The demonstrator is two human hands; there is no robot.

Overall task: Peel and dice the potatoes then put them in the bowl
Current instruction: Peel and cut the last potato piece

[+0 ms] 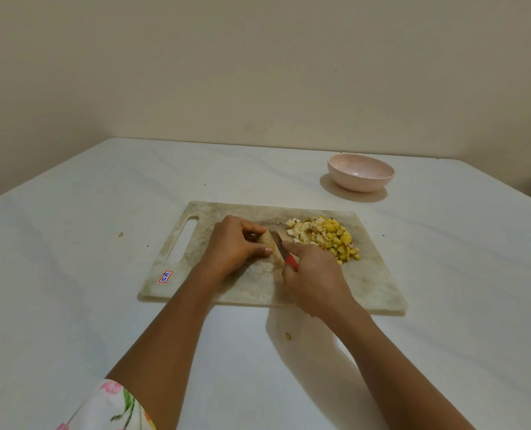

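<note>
— While the left grip [233, 246] curls round the potato [267, 238] mid-board, how will it handle?
— Firm but wet and slippery, I'd judge, so hold the uncut end with fingertips tucked. The right grip [315, 280] wraps the knife [291, 262], blade at the potato.
— Room?
— Dice [329, 238] crowd the board [373, 287] on the right. The bowl [361, 172] sits well beyond on the desk [72, 243].

The only legible text is on a small red-bordered white sticker [165, 276] stuck to the near left corner of the cutting board [376, 287]: blue handwritten characters that look like "10A" (small and tilted, so the reading is not certain).
</note>
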